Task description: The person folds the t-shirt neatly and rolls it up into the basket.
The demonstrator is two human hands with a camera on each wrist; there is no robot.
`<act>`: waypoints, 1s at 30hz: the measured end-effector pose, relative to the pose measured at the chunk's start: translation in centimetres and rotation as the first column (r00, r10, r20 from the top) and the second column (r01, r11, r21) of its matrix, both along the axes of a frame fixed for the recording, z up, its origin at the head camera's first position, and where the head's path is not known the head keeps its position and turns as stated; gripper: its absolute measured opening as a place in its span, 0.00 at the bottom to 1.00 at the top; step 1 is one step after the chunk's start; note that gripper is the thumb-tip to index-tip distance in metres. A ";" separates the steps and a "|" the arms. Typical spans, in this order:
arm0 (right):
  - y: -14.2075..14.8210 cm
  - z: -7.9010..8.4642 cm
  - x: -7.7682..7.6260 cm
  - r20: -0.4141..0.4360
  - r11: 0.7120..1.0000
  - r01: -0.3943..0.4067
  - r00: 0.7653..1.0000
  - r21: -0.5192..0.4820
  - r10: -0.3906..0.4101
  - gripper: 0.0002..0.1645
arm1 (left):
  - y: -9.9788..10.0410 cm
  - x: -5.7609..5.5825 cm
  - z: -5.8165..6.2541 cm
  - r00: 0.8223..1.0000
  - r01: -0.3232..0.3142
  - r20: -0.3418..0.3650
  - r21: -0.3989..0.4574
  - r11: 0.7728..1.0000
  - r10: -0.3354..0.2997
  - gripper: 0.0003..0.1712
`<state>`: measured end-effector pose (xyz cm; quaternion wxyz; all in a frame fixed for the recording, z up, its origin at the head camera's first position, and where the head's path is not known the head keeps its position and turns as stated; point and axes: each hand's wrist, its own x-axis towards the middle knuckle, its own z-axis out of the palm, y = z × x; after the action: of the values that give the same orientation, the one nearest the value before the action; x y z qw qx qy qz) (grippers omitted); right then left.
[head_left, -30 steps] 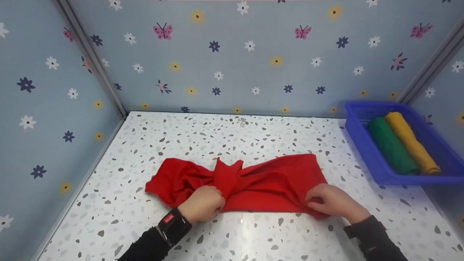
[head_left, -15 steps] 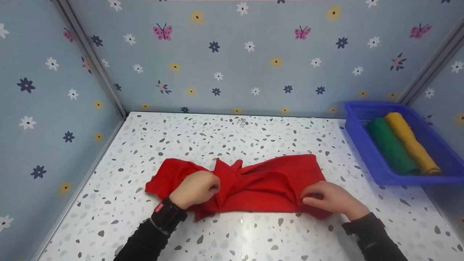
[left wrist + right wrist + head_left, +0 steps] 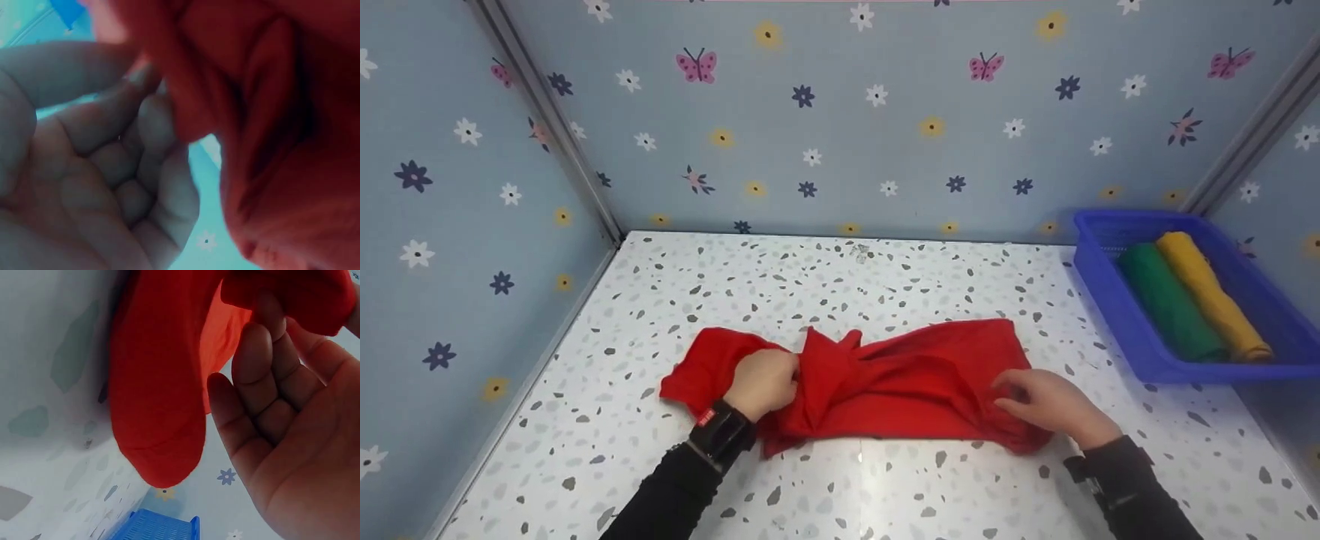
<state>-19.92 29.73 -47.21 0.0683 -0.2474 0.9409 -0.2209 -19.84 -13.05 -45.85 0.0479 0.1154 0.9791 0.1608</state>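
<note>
A crumpled red cloth (image 3: 915, 405) lies lengthwise across the speckled table, gathered in its middle with a pointed fold standing up. My left hand (image 3: 765, 382) is over its left part; in the left wrist view, thumb and forefinger pinch a fold of the red cloth (image 3: 264, 140), the other fingers curled. At the right end, my right hand (image 3: 1054, 405) has its thumb and fingers bent toward each other on the fabric. In the right wrist view, a flap of red cloth (image 3: 292, 298) is held between thumb and fingertips, while a thick rounded fold hangs beside them.
A blue plastic basket (image 3: 1117, 322) stands at the back right, holding a green cloth roll (image 3: 1174, 300) and a yellow cloth roll (image 3: 1215, 296). Flower-patterned panels (image 3: 840, 150) wall the table (image 3: 810, 277) at the back and both sides.
My left hand has gone up and slightly left across the cloth, and a lower corner of the cloth now shows below it. The right hand has shifted only slightly.
</note>
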 end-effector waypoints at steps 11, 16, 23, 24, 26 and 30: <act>-0.2 -0.2 0.3 0.047 0.997 0.015 0.999 0.070 -0.018 0.11 | 0.8 -1.2 -1.0 0.998 -0.038 0.052 0.089 0.995 0.034 0.13; 0.6 0.8 0.2 0.025 0.991 0.087 0.996 0.100 -0.090 0.09 | -0.5 -1.2 0.4 0.995 -0.096 -0.004 0.138 0.986 0.098 0.07; 2.9 3.4 -0.1 -0.120 0.980 0.195 0.975 0.048 -0.189 0.03 | -4.9 -1.5 3.9 0.942 -0.152 -0.252 0.263 0.953 0.220 0.03; 3.2 3.9 -0.1 -0.143 0.978 0.205 0.970 0.029 -0.198 0.03 | -5.5 -1.5 4.4 0.927 -0.152 -0.291 0.282 0.947 0.236 0.04; 3.5 4.7 -0.1 -0.197 0.976 0.219 0.956 -0.017 -0.218 0.03 | -6.5 -1.4 5.2 0.896 -0.163 -0.347 0.324 0.932 0.277 0.04; 3.7 6.1 -0.1 -0.299 0.955 0.262 0.909 -0.138 -0.292 0.03 | -7.9 -1.3 6.7 0.826 -0.165 -0.439 0.411 0.897 0.353 0.05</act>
<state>-19.98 33.45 -41.14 -0.1268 -0.1463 0.9537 -0.2302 -21.14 -20.91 -39.13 -0.2534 0.0237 0.9180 0.3042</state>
